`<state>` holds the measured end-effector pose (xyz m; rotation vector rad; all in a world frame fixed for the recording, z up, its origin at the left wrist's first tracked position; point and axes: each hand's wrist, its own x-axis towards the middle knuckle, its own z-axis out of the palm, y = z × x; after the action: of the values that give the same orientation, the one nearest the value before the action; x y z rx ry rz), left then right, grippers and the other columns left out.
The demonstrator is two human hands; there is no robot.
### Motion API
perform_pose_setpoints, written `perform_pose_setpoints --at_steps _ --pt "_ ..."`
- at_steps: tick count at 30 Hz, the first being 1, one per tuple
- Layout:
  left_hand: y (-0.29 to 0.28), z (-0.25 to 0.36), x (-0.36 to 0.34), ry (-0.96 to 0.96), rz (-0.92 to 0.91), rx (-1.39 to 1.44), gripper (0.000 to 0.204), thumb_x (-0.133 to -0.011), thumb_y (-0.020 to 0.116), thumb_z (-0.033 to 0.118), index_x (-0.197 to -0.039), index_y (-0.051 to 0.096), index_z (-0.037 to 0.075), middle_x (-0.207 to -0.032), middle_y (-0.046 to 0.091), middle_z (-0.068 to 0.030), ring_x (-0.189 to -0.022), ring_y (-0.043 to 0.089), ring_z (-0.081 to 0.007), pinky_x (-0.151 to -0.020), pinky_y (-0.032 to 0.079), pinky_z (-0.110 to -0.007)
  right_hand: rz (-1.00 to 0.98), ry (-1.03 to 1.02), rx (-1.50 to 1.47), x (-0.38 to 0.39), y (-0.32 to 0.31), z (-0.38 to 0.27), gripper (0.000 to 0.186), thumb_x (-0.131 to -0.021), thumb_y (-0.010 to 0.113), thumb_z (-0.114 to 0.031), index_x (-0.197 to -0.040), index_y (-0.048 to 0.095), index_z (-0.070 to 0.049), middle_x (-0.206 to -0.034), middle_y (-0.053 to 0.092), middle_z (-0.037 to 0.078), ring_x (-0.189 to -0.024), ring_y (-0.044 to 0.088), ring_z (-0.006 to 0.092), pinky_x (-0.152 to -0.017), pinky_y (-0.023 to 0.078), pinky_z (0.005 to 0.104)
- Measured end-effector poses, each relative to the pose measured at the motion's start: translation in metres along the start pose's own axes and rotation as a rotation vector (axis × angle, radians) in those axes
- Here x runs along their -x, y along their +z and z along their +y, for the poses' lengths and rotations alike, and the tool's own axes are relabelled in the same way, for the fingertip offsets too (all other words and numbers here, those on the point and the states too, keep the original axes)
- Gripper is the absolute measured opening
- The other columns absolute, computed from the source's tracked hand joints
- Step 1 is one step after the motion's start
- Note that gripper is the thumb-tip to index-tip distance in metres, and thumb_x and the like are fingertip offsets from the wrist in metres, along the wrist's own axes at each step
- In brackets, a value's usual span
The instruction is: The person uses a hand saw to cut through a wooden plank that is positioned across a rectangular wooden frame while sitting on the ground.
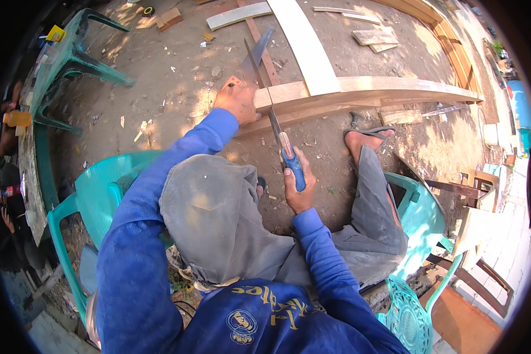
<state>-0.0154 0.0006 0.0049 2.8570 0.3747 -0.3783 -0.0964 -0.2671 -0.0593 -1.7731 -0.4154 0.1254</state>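
Note:
My right hand (299,183) is closed round the blue handle of a handsaw (295,168). The saw's long thin blade, seen nearly edge-on, points away and crosses the near left end of a wooden beam (389,84). At that left end, my left hand (237,101) grips the beam, just left of the blade. An orange-brown piece (234,81) with a hole shows at my left hand's far side. Beyond it a grey-blue tapering blade (259,48) slants up to the right; whether the two are joined I cannot tell.
A pale plank (304,44) meets the beam from the far side. My sandalled foot (366,139) rests below the beam. Green plastic chairs (100,186) stand around me, and a wooden frame (451,44) lies at far right. Offcuts (376,38) litter the dirt ground.

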Motion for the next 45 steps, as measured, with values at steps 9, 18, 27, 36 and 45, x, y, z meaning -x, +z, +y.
perform_pose_setpoints --at_steps 9,18,27,36,45 --pt "0.008 -0.006 -0.003 0.005 0.049 0.008 0.07 -0.073 0.083 0.043 -0.132 0.061 0.012 -0.118 0.071 -0.0187 -0.112 0.068 -0.0393 -0.098 0.054 -0.048 -0.084 0.247 0.121 0.058 -0.078 -0.144 0.052 -0.093 0.063 -0.009 -0.144 0.055 0.0 -0.116 0.073 0.021 -0.092 0.072 0.0168 -0.086 0.055 0.0323" --pt "0.01 0.004 0.002 0.02 -0.001 0.027 0.068 -0.073 0.082 0.041 -0.129 0.059 0.01 -0.116 0.071 -0.0196 -0.111 0.068 -0.0406 -0.096 0.055 -0.049 -0.047 0.115 0.138 -0.012 -0.019 -0.067 0.049 -0.093 0.062 -0.008 -0.141 0.058 0.0 -0.128 0.069 0.024 -0.118 0.07 0.0331 -0.098 0.053 0.0373" --pt "-0.003 -0.003 0.0 0.008 -0.018 -0.014 0.07 -0.077 0.081 0.044 -0.134 0.059 0.011 -0.121 0.07 -0.0199 -0.115 0.066 -0.0398 -0.1 0.053 -0.048 0.023 -0.019 0.045 0.015 0.002 -0.006 0.051 -0.096 0.062 -0.014 -0.144 0.055 0.001 -0.129 0.068 0.023 -0.117 0.067 0.0295 -0.099 0.051 0.0364" --pt "0.002 -0.002 0.005 -0.017 0.008 -0.043 0.07 -0.077 0.081 0.044 -0.134 0.059 0.011 -0.123 0.069 -0.0179 -0.117 0.065 -0.0389 -0.101 0.053 -0.047 -0.096 0.243 0.21 0.098 -0.105 -0.162 0.051 -0.091 0.063 -0.009 -0.141 0.058 0.003 -0.124 0.072 0.024 -0.117 0.07 0.0302 -0.1 0.051 0.0341" --pt "0.013 -0.005 0.005 0.015 0.045 -0.032 0.073 -0.075 0.082 0.045 -0.134 0.058 0.01 -0.127 0.066 -0.0181 -0.119 0.065 -0.0349 -0.101 0.052 -0.045 0.018 0.0 0.073 -0.005 0.008 -0.014 0.051 -0.094 0.064 -0.013 -0.142 0.056 0.001 -0.126 0.07 0.026 -0.116 0.07 0.0348 -0.097 0.053 0.0378"
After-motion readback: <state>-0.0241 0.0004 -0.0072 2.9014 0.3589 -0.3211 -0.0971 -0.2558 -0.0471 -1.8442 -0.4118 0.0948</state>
